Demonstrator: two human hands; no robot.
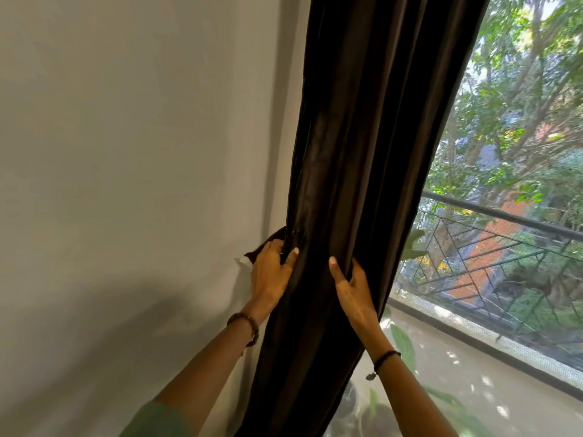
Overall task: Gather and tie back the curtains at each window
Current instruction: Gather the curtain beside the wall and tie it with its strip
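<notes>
Grey wall fills the left half of the view and a screened window the right, with a balcony railing and trees beyond the pane. Between them hangs the dark brown curtain, drawn into one narrow column of folds. Its left edge runs close along the wall and its right edge borders uncovered pane, so open room lies on both sides of the bundle. The left hand grips the left edge, fingers curled into the folds and thumb laid on the front. A dark flap juts out just above its knuckles, possibly a tie-back strip or a turned hem; the view does not settle which. The right hand clasps the right side at the same height, thumb pressed on the front and fingers wrapped behind the edge. Both forearms rise from below, and each wrist wears a dark bracelet. Plant leaves show behind the right forearm.
</notes>
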